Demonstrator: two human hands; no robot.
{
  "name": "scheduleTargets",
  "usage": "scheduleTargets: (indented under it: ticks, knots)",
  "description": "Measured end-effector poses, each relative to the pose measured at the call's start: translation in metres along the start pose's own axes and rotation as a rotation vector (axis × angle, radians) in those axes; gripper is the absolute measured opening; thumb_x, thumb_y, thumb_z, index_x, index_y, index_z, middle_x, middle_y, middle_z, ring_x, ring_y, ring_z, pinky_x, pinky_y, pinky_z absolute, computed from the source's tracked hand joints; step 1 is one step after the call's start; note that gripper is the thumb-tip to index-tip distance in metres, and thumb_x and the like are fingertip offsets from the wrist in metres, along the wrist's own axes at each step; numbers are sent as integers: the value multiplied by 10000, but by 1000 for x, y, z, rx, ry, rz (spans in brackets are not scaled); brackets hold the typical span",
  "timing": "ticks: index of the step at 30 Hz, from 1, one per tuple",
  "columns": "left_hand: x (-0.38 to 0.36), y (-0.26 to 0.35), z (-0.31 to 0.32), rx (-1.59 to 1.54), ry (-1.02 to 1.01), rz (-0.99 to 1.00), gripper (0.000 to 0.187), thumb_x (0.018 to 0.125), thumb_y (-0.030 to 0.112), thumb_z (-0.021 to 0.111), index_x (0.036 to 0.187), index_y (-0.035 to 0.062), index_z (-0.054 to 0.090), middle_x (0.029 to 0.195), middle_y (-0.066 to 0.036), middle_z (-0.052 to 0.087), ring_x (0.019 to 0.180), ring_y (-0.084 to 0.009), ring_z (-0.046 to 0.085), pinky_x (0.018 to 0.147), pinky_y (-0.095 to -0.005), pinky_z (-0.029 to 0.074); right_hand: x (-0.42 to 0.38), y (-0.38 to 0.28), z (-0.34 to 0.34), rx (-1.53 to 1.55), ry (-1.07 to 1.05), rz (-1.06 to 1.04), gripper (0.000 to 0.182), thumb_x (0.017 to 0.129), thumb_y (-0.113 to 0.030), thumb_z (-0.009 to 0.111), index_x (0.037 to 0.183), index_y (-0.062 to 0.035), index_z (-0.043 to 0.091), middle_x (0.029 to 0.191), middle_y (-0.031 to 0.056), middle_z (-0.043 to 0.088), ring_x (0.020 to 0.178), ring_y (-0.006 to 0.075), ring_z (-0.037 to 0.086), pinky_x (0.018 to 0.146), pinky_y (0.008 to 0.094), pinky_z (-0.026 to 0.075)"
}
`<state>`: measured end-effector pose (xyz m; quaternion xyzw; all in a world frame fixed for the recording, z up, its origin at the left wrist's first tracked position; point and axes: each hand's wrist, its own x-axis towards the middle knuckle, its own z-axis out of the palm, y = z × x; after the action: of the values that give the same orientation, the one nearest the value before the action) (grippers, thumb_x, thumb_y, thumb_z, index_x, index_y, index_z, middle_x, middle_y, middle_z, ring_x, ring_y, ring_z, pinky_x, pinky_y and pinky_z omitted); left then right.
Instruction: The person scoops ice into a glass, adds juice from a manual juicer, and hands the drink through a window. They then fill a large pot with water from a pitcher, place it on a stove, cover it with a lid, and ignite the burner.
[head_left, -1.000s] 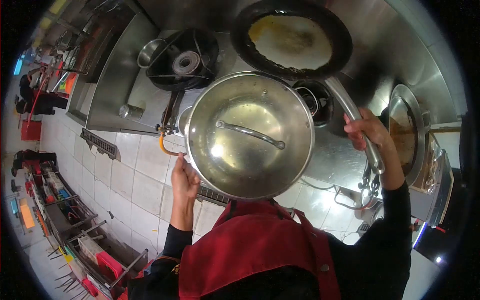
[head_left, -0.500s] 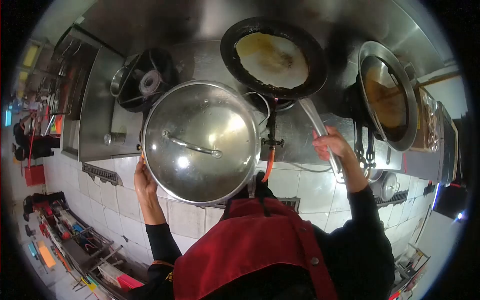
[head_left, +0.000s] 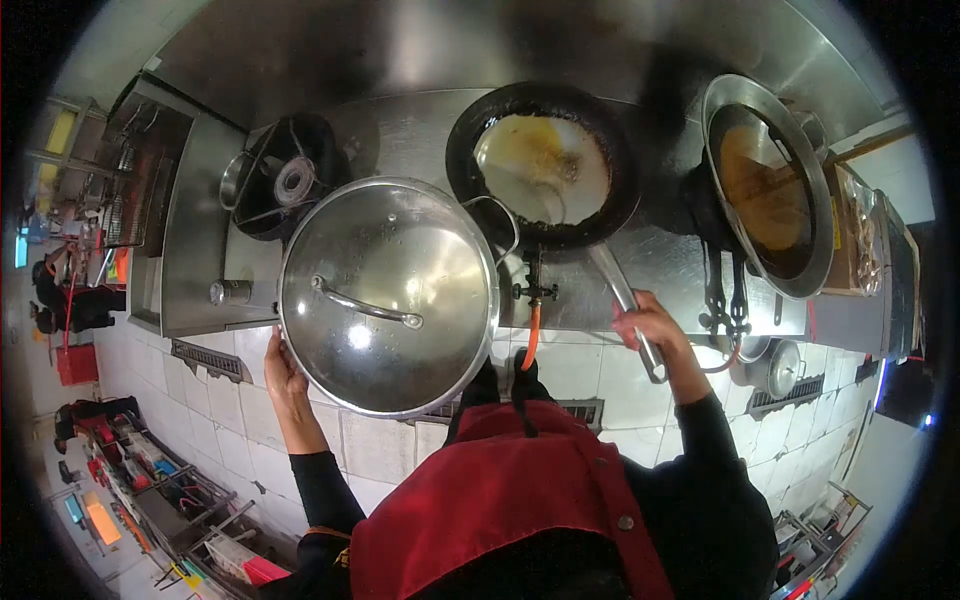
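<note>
A large steel pot with a shiny domed lid (head_left: 365,262) stands in front of me, left of centre. My left hand (head_left: 287,378) is at its lower left side, closed at the edge, with the fingertips partly hidden by the rim. My right hand (head_left: 648,322) is wrapped round the long metal handle (head_left: 612,275) of a dark frying pan (head_left: 625,190). A pale, yellowish layer (head_left: 545,170) with a browned middle and dark edges lies in the pan. The pan is just beyond the pot, to its right.
An uncovered burner (head_left: 294,180) is at the back left, with a small metal can (head_left: 230,292) nearby. On the right, a wide metal pan (head_left: 765,190) holds brown liquid. A gas valve (head_left: 534,292) with an orange hose (head_left: 531,335) sits at the counter's front.
The frying pan and my right hand sit lower in view, and the pan has tipped differently, with its contents' shine changed. The pot shows slightly further left. The view itself has shifted.
</note>
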<state>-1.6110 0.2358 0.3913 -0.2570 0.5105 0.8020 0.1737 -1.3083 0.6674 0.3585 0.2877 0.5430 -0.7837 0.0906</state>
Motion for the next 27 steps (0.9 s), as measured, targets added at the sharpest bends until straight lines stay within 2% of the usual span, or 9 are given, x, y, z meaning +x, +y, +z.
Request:
scheduleTargets:
  ticks: [6, 10, 12, 13, 15, 16, 18, 22, 27]
  knots:
    - [31, -1, -43, -73, -186, -69, 220, 847, 189, 462, 884, -7, 556, 801, -110, 618, 711, -206, 609, 636, -305, 516, 7, 11, -4, -140, 54, 83, 165, 688, -74, 623, 737, -28, 472, 501, 27, 451, 395, 118, 464, 342, 251, 378]
    - [27, -4, -35, -51, -78, -15, 225, 847, 197, 468, 876, -8, 555, 802, -106, 617, 698, -192, 606, 631, -293, 512, 8, -10, -9, -244, 4, 169, 199, 707, -141, 635, 765, -18, 491, 586, 78, 519, 475, 158, 521, 432, 272, 439]
    - [38, -5, -46, -50, -77, 7, 215, 848, 204, 469, 856, 8, 558, 790, -99, 614, 697, -186, 602, 643, -296, 506, 20, -2, -24, -1010, 124, 178, 306, 735, -259, 623, 825, 12, 513, 698, 153, 576, 605, 219, 578, 568, 302, 472]
    - [44, -4, -54, -56, -81, 10, 215, 848, 204, 469, 856, 8, 558, 790, -99, 614, 697, -186, 602, 643, -296, 506, 18, -11, -14, -1014, 128, 173, 306, 735, -259, 623, 825, 12, 513, 698, 153, 576, 605, 219, 578, 568, 302, 472]
    - [54, 0, -71, -237, -519, -233, 201, 849, 208, 470, 826, 27, 555, 775, -86, 610, 698, -175, 595, 657, -297, 496, 13, -39, 24, -1340, 743, -351, 399, 770, -346, 573, 866, 38, 528, 776, 207, 588, 724, 258, 593, 664, 321, 458]
    - [52, 0, -67, -241, -522, -230, 201, 849, 208, 470, 826, 27, 555, 775, -86, 610, 698, -175, 595, 657, -297, 496, 22, -47, 43, -1343, 744, -356, 399, 770, -346, 573, 866, 38, 528, 776, 207, 588, 724, 258, 593, 664, 321, 458]
    - [34, -4, -45, -117, -129, -91, 185, 849, 204, 472, 803, 43, 550, 746, -64, 602, 663, -162, 584, 623, -282, 495, 51, -66, 83, -770, 682, -582, 403, 785, -344, 562, 959, 19, 539, 777, 95, 607, 678, 189, 580, 622, 246, 439]
    - [-14, 6, 19, -32, 111, -61, 230, 852, 223, 450, 650, 116, 469, 565, -10, 502, 539, -78, 516, 386, -207, 371, 111, -77, 134, -195, 502, -431, 383, 808, -366, 519, 869, 12, 549, 648, 44, 544, 550, 125, 504, 513, 220, 389]
    - [3, 8, -13, 30, -43, -185, 344, 834, 260, 481, 533, 188, 329, 406, 72, 205, 339, -69, 185, 336, -224, 159, 123, -82, 159, 125, 530, -215, 306, 804, -343, 528, 718, -49, 519, 466, -38, 347, 374, 50, 312, 337, 202, 229]
